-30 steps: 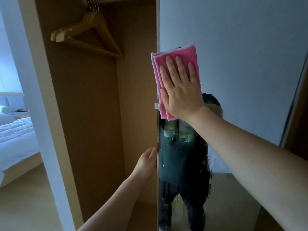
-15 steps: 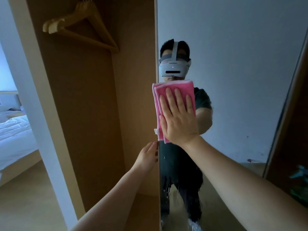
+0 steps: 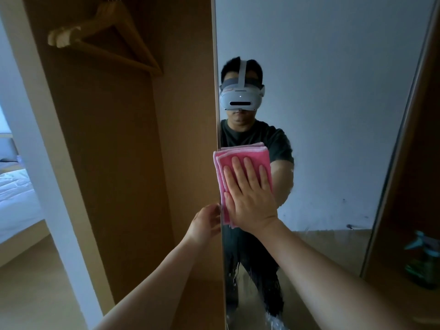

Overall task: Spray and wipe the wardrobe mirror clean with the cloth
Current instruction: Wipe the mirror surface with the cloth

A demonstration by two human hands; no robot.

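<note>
A: Position of the cloth [image 3: 240,155]?
B: Folded, flat on the mirror [image 3: 333,115] at its left edge, pressed under the right hand [image 3: 250,198], palm flat, fingers spread.
A: Left hand [image 3: 206,222]?
B: Curled round the mirror door's edge, just beside the cloth.
A: Surroundings?
B: Wooden hangers [image 3: 107,36] in the open wardrobe [image 3: 114,163]; bed [image 3: 16,201] far left; spray bottle [image 3: 422,260] at right. Droplets cover the lower glass.

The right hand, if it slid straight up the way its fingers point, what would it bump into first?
Nothing solid, probably. The right hand lies flat on the pink cloth, fingers pointing up the mirror. Above the cloth there is only bare glass as far as the picture shows, so the way looks free.
</note>
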